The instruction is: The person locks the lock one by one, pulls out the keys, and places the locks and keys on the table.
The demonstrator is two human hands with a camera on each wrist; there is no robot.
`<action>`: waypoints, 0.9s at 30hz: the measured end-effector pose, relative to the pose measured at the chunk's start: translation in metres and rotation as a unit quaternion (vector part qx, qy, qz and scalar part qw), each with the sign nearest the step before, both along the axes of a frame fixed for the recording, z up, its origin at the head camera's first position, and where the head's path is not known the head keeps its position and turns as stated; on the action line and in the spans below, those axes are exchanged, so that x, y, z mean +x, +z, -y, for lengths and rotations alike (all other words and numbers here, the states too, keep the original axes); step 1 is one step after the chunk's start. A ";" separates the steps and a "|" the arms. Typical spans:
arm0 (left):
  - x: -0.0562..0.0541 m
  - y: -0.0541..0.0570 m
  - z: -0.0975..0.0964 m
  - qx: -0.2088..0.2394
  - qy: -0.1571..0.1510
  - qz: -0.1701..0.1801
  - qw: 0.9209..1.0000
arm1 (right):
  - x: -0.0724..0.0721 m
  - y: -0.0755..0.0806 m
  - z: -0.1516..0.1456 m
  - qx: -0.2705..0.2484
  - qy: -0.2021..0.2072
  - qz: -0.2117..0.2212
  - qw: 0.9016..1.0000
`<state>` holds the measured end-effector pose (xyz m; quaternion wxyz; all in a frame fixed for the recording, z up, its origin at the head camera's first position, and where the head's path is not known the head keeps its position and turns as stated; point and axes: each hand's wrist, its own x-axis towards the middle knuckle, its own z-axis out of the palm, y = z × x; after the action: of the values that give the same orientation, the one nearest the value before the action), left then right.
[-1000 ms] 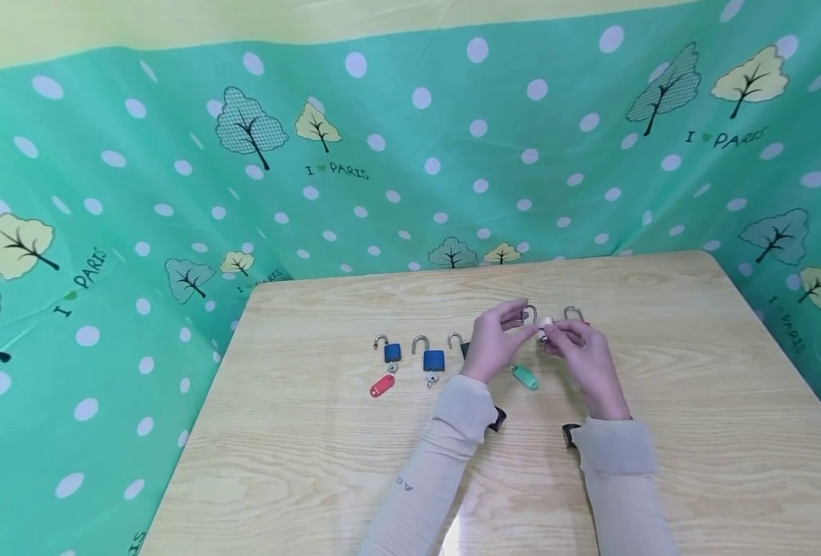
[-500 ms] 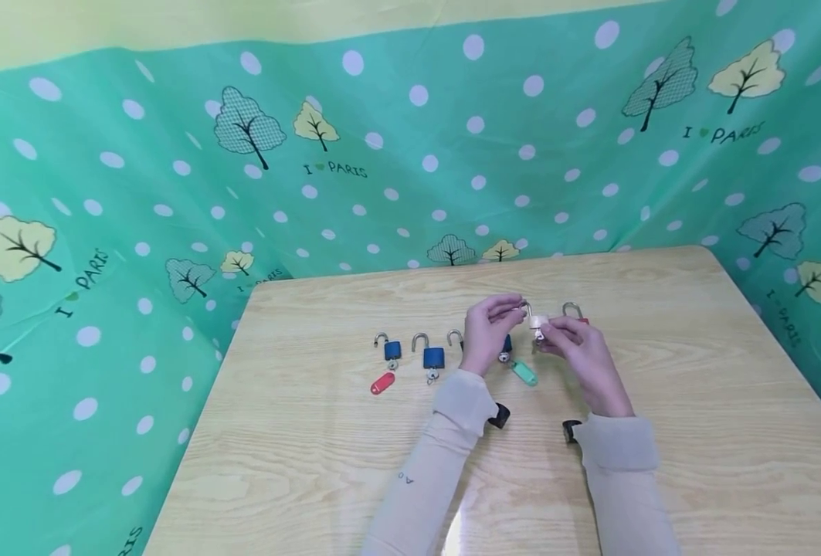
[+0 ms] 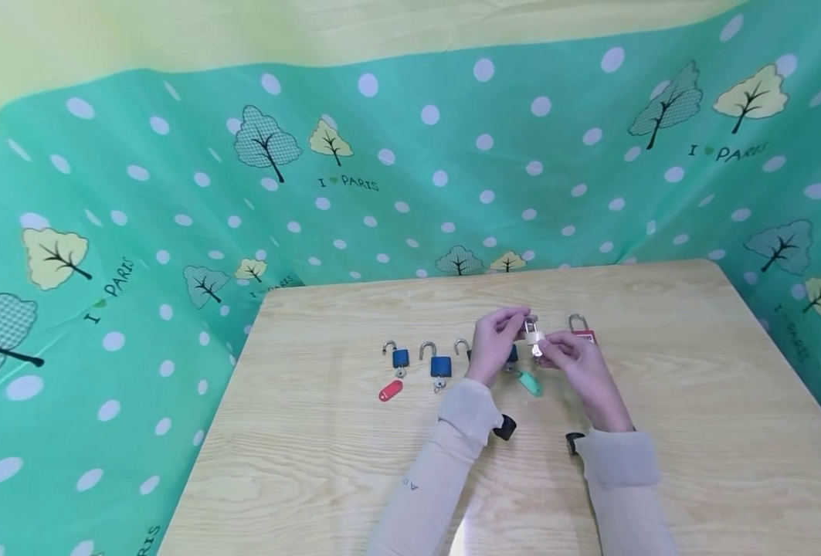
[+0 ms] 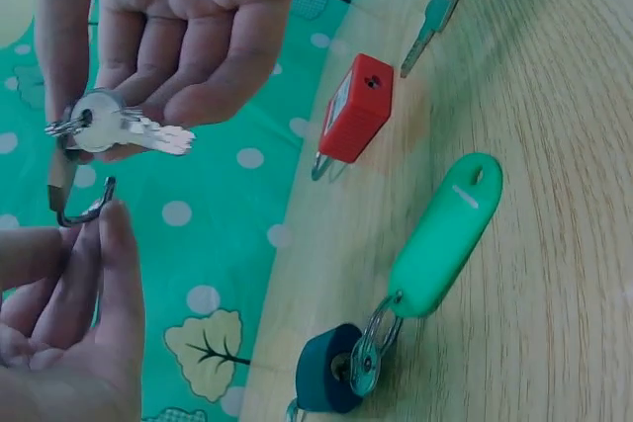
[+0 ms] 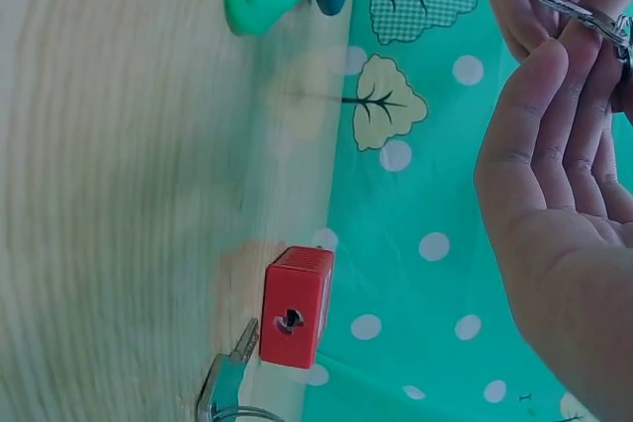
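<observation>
Both hands hold a small silvery padlock [image 3: 534, 337] above the table, below its back edge in the head view. My left hand [image 3: 497, 344] pinches the shackle [image 4: 87, 214], whose hooked end shows free in the left wrist view. The right hand [image 3: 580, 371] grips the lock body with thumb and fingers. Keys [image 4: 119, 127] on a small ring hang from the body. To the right lies a red padlock [image 3: 584, 336], with a key [image 4: 435, 17] on a ring near it. A blue padlock [image 3: 511, 354] with a green tag [image 3: 530, 384] lies beneath the hands.
On the left are two blue padlocks with raised shackles, a smaller one [image 3: 400, 357] and a larger one [image 3: 441, 366]. Keys sit in both. A red tag [image 3: 391, 391] lies before them. My left hand partly hides another padlock [image 3: 462, 346]. Patterned green cloth [image 3: 410, 185] hangs behind the table.
The held padlock has turned, bringing its shackle from the left to above the body. My hands stay close together. The head view has tilted up slightly.
</observation>
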<state>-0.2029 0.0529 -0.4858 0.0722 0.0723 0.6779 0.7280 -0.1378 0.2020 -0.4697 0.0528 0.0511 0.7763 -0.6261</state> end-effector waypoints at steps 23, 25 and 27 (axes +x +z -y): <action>0.004 0.009 0.008 0.007 -0.039 0.019 0.999 | 0.007 -0.006 0.012 -0.008 -0.027 -0.023 0.999; 0.005 0.010 0.008 0.002 -0.030 0.022 0.999 | 0.007 -0.007 0.014 -0.009 -0.034 -0.029 0.999; 0.007 0.010 0.008 -0.002 -0.015 0.029 0.999 | 0.009 -0.008 0.014 0.002 -0.044 -0.027 0.999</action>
<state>-0.1956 0.0449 -0.4754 0.1033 0.0612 0.6755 0.7275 -0.1292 0.1877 -0.4775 0.0042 0.0680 0.7754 -0.6278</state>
